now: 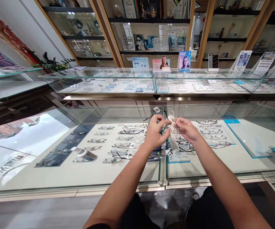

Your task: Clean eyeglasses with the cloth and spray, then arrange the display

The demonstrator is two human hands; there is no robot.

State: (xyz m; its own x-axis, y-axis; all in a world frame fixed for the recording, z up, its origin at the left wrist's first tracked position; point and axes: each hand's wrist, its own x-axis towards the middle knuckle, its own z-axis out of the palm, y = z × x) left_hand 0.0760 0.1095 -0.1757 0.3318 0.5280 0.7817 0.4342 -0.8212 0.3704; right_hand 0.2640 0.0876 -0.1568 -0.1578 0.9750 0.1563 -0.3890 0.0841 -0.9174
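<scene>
Above the glass counter, my right hand (187, 129) pinches a pair of light, clear-looking eyeglasses (172, 113) between thumb and fingertips. My left hand (156, 131) meets the same eyeglasses from the other side, index finger bent against them and thumb lower down. The fingers partly cover the frame, so small details between them cannot be made out. A dark thin bar with a white square tag (156, 109) shows just behind my left hand. Beneath both hands, rows of spectacles (127, 145) lie inside the display case (137, 173).
A white spray bottle (83, 154) appears at left on the case, tilted in view. More eyeglasses (211, 131) lie to the right. Behind stands a second glass case (118, 76) with upright cards (184, 61) on top. Wooden shelves (149, 20) line the back.
</scene>
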